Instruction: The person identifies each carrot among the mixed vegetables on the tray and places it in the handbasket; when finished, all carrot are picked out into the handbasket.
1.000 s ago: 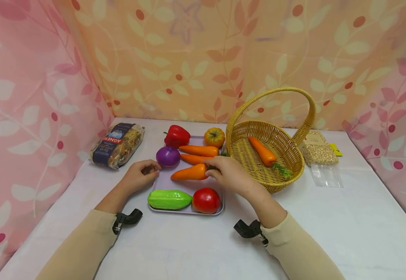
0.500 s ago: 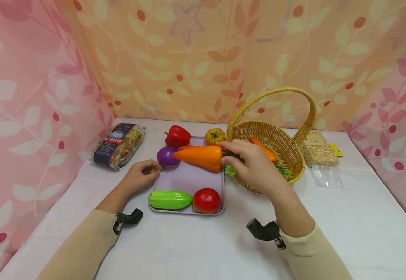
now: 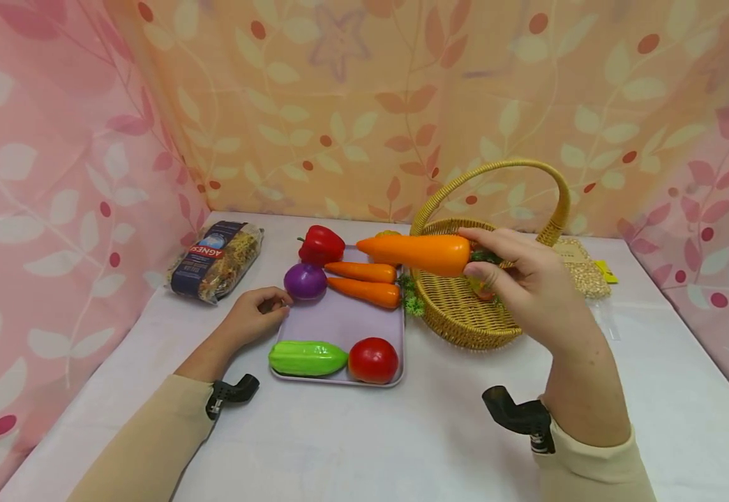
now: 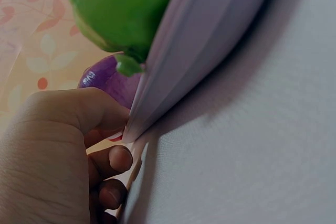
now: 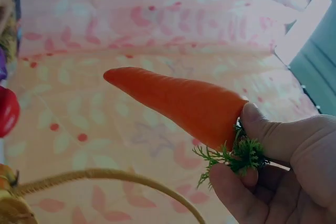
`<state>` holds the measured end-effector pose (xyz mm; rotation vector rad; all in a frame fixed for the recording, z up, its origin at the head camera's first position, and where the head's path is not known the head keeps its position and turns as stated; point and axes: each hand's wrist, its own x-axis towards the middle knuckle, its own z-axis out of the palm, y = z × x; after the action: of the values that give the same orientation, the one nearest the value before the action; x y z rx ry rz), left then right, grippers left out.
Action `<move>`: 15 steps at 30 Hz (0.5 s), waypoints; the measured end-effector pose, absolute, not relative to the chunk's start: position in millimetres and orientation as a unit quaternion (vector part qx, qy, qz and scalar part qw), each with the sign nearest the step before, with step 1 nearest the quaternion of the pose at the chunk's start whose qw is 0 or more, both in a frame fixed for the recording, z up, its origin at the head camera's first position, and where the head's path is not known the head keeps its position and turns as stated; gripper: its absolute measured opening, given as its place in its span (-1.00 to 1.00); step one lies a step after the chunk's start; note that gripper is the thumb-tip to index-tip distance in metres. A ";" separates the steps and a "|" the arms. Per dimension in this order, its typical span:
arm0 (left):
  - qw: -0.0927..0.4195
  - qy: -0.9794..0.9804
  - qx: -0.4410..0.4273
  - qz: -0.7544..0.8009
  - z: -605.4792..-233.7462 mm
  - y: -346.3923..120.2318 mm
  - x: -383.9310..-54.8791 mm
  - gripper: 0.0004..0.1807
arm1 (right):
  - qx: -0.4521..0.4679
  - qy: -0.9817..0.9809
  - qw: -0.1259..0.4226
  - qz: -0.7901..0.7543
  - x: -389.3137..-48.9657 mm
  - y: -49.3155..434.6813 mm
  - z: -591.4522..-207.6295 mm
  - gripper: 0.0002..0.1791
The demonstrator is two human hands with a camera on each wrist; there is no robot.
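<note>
In the head view my right hand (image 3: 540,286) pinches an orange carrot (image 3: 421,254) by its leafy green top, up in front of the basket (image 3: 464,331). The right wrist view shows the carrot (image 5: 178,100) lying sideways, thumb at its thick end. My left hand (image 3: 254,314) holds the left rim of the lilac tray (image 3: 339,324), thumb at the edge and fingers curled below. Two more carrots (image 3: 364,293) lie on the tray beside a purple onion-like vegetable (image 3: 305,282) and a red bell pepper (image 3: 322,245). A green ridged gourd (image 3: 307,358) and a tomato (image 3: 373,360) lie along its front.
Another carrot in the wicker basket is mostly hidden by my right hand. The tall basket handle (image 3: 508,164) arches over it. A small pumpkin (image 3: 388,236) sits behind the raised carrot. A pasta bag (image 3: 216,261) stands left, a grain bag (image 3: 580,268) right.
My right hand has lifted the front carrot off the tray and carried it up and right to the basket. The left hand has stayed at the tray's edge.
</note>
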<state>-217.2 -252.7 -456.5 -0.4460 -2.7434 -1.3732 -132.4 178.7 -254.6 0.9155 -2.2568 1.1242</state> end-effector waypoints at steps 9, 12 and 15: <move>0.023 -0.887 -0.142 -0.438 -455.3 -252.4 -216.1 -0.85 | 0.270 -0.798 0.269 0.467 -123.6 223.9 -243.0 -0.46; 0.022 -0.887 -0.142 -0.438 -455.9 -252.7 -216.0 -0.85 | 0.227 -0.807 0.276 0.470 -119.8 238.7 -240.4 -0.49; 0.020 -0.888 -0.140 -0.438 -456.4 -252.9 -216.1 -0.85 | 0.188 -0.823 0.279 0.457 -117.1 252.9 -239.7 -0.51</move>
<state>-216.1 -252.9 -456.4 -0.4357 -2.7528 -1.3586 -117.1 252.9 -239.7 0.5053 -2.2079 1.2270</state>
